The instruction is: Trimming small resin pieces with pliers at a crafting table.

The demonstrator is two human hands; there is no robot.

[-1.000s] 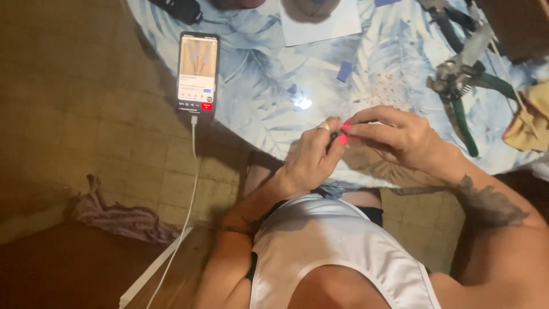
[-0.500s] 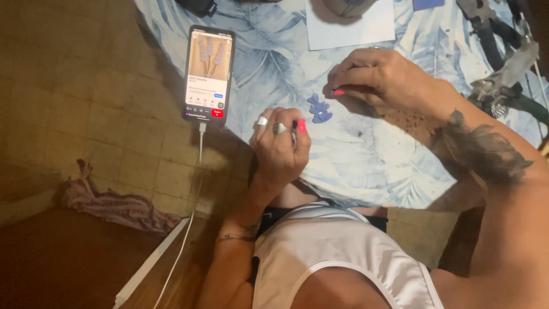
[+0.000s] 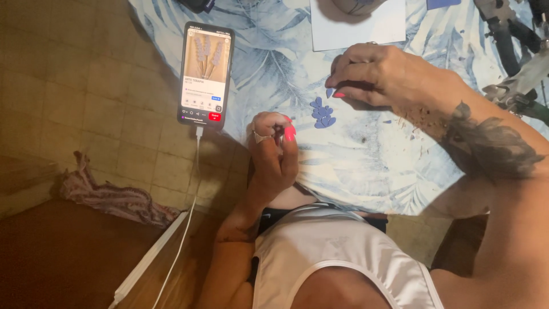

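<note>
Pinching a small blue petal (image 3: 329, 91) in the right hand (image 3: 380, 74) above the floral tablecloth (image 3: 366, 166), just beside a blue petal cluster (image 3: 322, 113); left hand (image 3: 273, 151) curled shut nearby, contents unclear, close to a phone (image 3: 206, 73).

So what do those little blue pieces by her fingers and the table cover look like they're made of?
The little blue pieces look like thin matte paper or foam sheet: flat, clean-cut petal shapes, though which one is unclear. The table cover looks like glossy plastic or oilcloth, with a leaf print and light glare.
</note>
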